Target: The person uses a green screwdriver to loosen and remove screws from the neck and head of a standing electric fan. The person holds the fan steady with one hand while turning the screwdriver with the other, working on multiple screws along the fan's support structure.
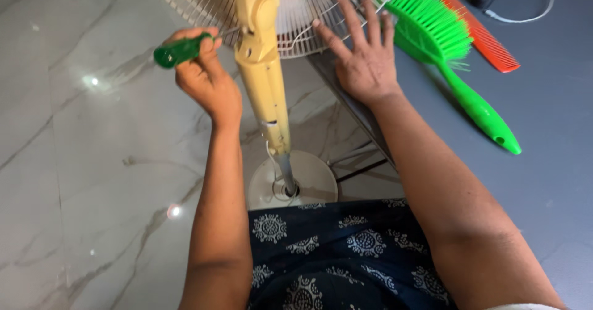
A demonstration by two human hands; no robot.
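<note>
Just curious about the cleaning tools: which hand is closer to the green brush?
The right hand. It lies spread on the fan grille, just beside the green brush. The left hand, across the fan's post, holds a green-handled screwdriver.

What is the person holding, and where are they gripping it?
The left hand grips a screwdriver by its green handle. The right hand holds nothing; it rests flat against the fan grille.

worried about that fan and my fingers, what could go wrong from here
The screwdriver in the left hand points at the fan's neck; a slip could jab toward the right hand, spread on the wire grille. The tilted fan could also tip off its round base.
</note>
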